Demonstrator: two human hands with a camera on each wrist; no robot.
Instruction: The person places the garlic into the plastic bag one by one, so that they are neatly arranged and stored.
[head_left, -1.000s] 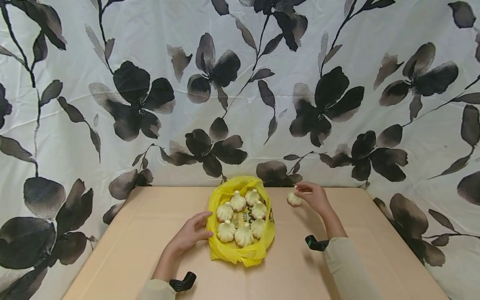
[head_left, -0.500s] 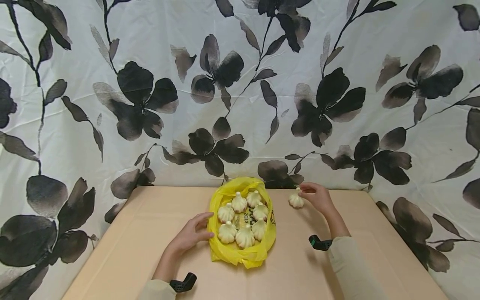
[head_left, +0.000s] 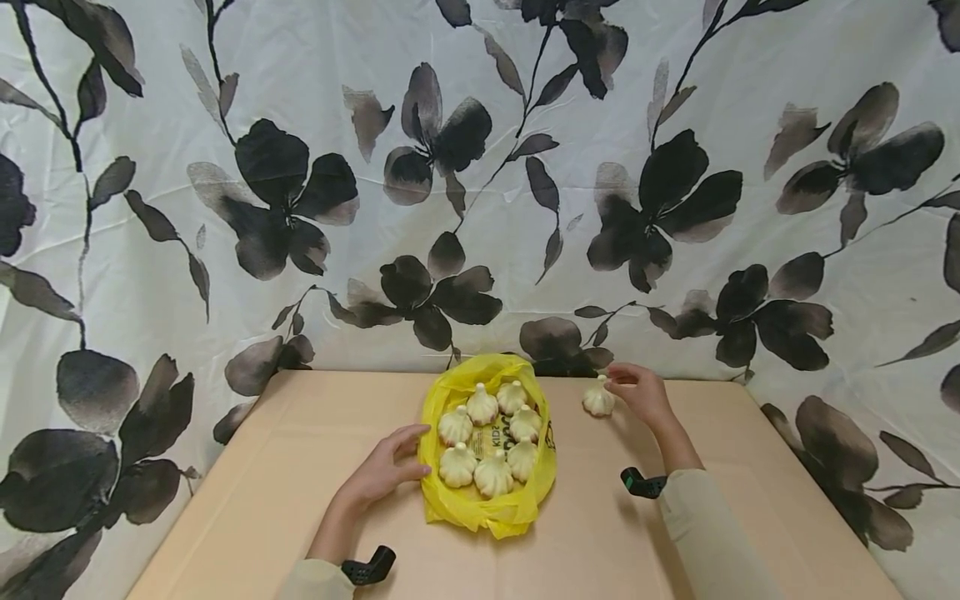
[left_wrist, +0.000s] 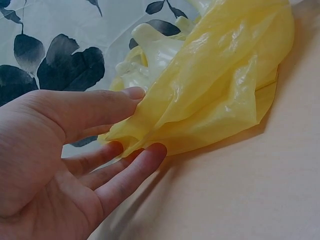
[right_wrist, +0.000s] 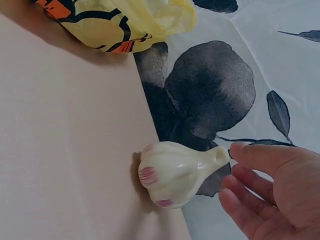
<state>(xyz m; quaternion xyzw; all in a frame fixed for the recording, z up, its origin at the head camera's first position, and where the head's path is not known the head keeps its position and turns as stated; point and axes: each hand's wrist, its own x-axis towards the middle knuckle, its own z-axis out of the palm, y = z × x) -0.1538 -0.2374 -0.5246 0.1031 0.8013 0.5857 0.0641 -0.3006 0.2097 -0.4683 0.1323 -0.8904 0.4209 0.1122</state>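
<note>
A yellow plastic bag [head_left: 487, 521] sits at the middle of the table, its mouth rolled wide around several garlic bulbs [head_left: 493, 477]. My left hand [head_left: 386, 467] rests its thumb and fingertips against the left side of the bag, fingers loosely spread, as the left wrist view shows. Right of the bag, one garlic bulb [head_left: 598, 401] stands upright on the table, pale with pink patches near its base in the right wrist view. My right hand [head_left: 643, 394] is beside its stem, thumb tip right at the stem's top and the other fingers relaxed.
The light tan table [head_left: 345, 398] ends at a white cloth [head_left: 540, 250] with dark flower prints that hangs behind it. A black device [head_left: 369, 567] is worn on the left wrist, another black device [head_left: 642, 483] on the right.
My right hand has drawn slightly to the right, its fingers uncovering more of the single garlic bulb. The left hand stays at the bag. The head view shifts a little.
</note>
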